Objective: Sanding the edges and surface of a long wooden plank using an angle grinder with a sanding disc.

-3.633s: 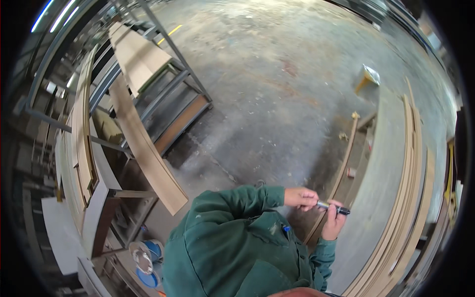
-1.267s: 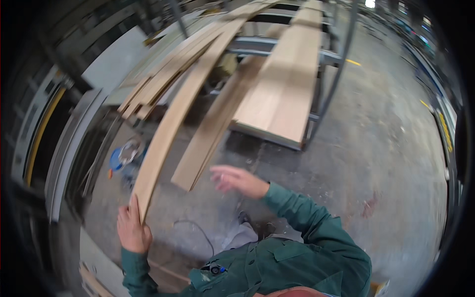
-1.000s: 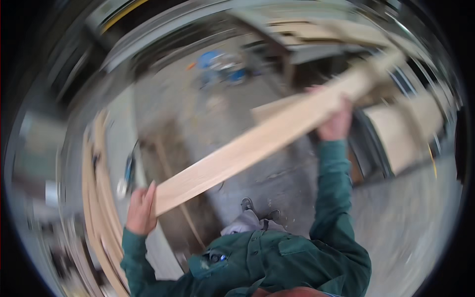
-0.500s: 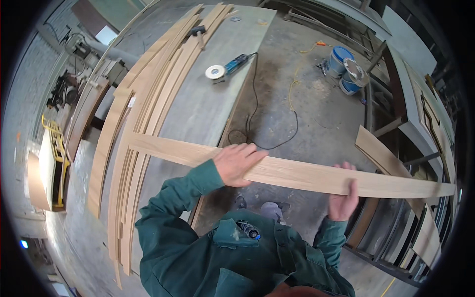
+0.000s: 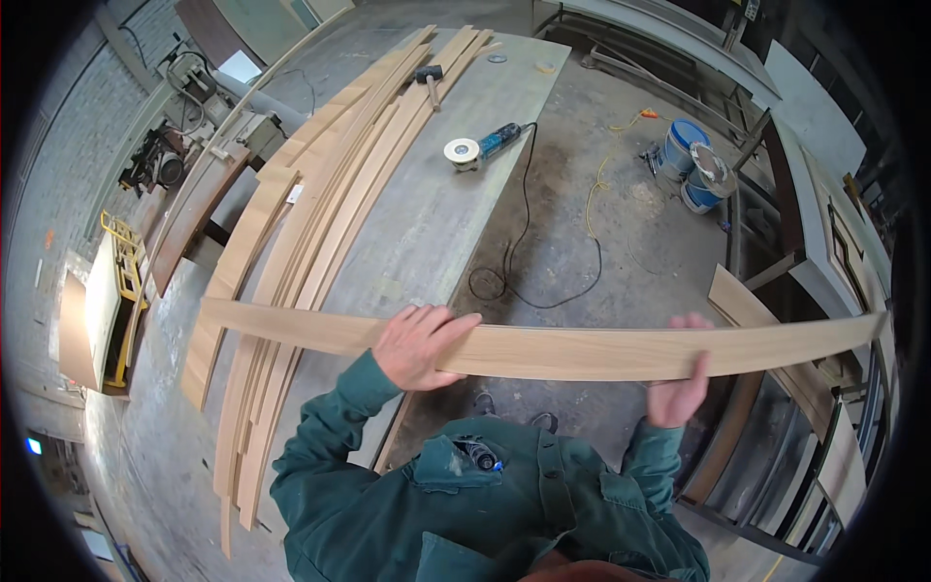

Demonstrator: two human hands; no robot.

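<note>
A long, pale wooden board [image 5: 572, 352] stretches sideways in front of my body, from over the stacked strips on the left to the rack on the right. My left hand [image 5: 419, 346] grips it left of its middle, fingers over the far edge and thumb lying across the top. Farther right, my right hand [image 5: 682, 383] holds the board from the near side, thumb on its upper face and fingertips showing past the far edge. The board's left end passes above several long wooden strips [image 5: 325, 228] on the grey table [image 5: 427, 228].
An angle grinder [image 5: 482, 145] lies on the table, its black cord [image 5: 529, 209] trailing to the floor. A black-headed mallet [image 5: 429, 81] rests on the strips. Blue-and-white buckets [image 5: 685, 145] stand on the floor at far right. Beside my right arm is a metal rack [image 5: 776, 456] with panels.
The board has shifted left and levelled out, its left end now reaching across the strips. My left hand moved left and slightly nearer with it; the camera view has shifted a little too.
</note>
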